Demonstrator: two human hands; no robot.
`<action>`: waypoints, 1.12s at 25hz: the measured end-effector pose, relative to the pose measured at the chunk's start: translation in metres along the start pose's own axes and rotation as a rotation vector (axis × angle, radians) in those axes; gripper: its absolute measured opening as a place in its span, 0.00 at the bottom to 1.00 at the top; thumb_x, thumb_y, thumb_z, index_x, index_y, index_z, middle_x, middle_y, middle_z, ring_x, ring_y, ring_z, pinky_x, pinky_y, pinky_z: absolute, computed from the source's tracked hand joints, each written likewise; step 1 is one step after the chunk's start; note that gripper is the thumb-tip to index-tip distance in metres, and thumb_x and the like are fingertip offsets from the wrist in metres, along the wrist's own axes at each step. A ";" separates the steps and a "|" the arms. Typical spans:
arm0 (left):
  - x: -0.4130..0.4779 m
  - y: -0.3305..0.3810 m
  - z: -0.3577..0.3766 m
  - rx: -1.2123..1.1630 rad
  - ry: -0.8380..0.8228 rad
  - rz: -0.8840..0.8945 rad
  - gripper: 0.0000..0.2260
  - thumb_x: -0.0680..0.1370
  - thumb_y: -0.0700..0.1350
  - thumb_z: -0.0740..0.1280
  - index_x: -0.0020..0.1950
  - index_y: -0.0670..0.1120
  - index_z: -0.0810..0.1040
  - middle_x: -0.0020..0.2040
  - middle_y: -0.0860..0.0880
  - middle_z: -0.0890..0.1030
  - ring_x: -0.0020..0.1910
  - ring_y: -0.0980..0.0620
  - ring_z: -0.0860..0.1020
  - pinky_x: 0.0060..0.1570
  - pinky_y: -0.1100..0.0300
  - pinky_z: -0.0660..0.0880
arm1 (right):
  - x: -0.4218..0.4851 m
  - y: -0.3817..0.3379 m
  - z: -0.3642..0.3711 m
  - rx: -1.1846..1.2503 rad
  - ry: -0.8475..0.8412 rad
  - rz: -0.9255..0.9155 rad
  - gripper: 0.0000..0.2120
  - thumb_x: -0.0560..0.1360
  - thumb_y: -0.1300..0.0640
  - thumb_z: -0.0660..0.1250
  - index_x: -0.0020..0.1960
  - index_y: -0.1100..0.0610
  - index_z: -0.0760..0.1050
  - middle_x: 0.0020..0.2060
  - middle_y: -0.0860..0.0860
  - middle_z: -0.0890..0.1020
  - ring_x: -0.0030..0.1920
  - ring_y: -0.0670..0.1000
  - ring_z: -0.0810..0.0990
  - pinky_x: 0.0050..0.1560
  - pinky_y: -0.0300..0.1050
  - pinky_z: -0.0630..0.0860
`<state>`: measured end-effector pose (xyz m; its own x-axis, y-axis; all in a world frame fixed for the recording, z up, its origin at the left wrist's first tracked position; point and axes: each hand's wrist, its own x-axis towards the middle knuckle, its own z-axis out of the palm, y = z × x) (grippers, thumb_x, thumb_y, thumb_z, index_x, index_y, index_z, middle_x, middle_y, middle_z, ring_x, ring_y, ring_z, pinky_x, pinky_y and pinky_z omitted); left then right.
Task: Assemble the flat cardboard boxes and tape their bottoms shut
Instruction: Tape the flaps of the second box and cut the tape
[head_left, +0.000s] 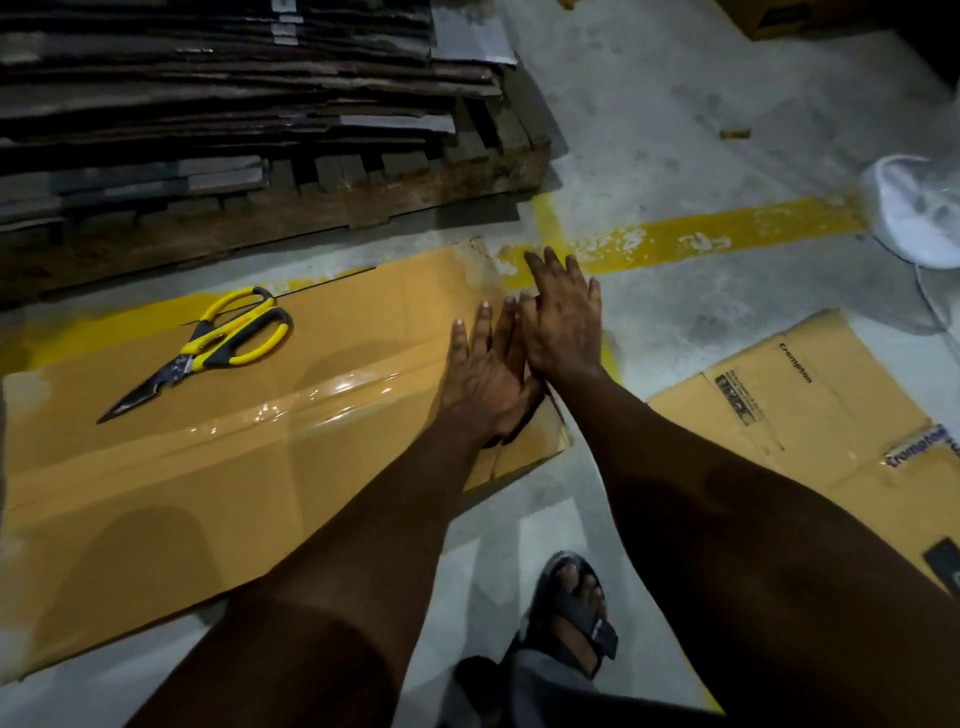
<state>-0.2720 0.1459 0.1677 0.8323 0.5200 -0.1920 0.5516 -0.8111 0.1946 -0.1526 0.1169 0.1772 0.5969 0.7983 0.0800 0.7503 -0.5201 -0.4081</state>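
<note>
A person crouches over a brown cardboard box (156, 493) that lies on a grey concrete floor (675, 130), filling the left and middle of the view. Both bare hands are laid at the box's right end. The left hand (483, 374) is spread flat, fingers straight and pointing to the far side, with the palm pressing on the box's top face where a glossy strip of clear tape (311, 400) ends. The tape runs along the seam from the left side of the box to that right end. The right hand (563, 322) lies just beside the left and touches it, fingers also straight and held close together. It sits at the box's right edge, its fingertips reaching over a yellow painted floor line (701, 239). Whether it presses on the side of the box or only rests against the edge cannot be told. Neither hand pinches or grips anything. A pair of scissors (208, 348) with yellow and black handles rests on the far left part of the box top, blades closed and pointing to the near left, well apart from the hands. Beyond the box, at far left, a wooden pallet (415, 192) carries a stack of flat cardboard (208, 78). To the right, a flat printed carton (805, 415) marked "Crompton" lies on the floor. A white plastic bag (919, 208) sits at the far right, and a foot in a dark sandal (576, 597) stands near, between the two forearms.
</note>
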 end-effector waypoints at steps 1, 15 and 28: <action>-0.011 -0.013 0.001 -0.011 -0.002 -0.009 0.34 0.80 0.60 0.47 0.78 0.46 0.36 0.79 0.47 0.37 0.77 0.42 0.37 0.74 0.40 0.39 | 0.003 -0.012 0.005 -0.017 -0.049 -0.036 0.27 0.81 0.47 0.51 0.79 0.51 0.57 0.79 0.53 0.58 0.79 0.55 0.51 0.77 0.59 0.47; -0.291 -0.281 -0.008 0.069 -0.079 -0.534 0.38 0.73 0.65 0.35 0.78 0.45 0.38 0.77 0.45 0.34 0.77 0.42 0.38 0.73 0.43 0.41 | -0.033 -0.224 0.091 -0.292 -0.414 -0.619 0.26 0.83 0.45 0.51 0.79 0.50 0.53 0.80 0.52 0.48 0.79 0.58 0.46 0.73 0.67 0.50; -0.105 -0.142 -0.001 0.090 0.017 -0.327 0.33 0.80 0.59 0.50 0.79 0.41 0.48 0.78 0.36 0.44 0.76 0.31 0.46 0.69 0.32 0.49 | -0.036 -0.063 0.011 -0.238 -0.048 -0.478 0.23 0.68 0.39 0.55 0.47 0.55 0.78 0.46 0.56 0.76 0.47 0.59 0.74 0.45 0.52 0.66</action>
<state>-0.4377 0.2070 0.1616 0.6131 0.7606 -0.2137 0.7834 -0.6203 0.0398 -0.2248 0.1245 0.1898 0.1635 0.9731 0.1623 0.9823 -0.1453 -0.1183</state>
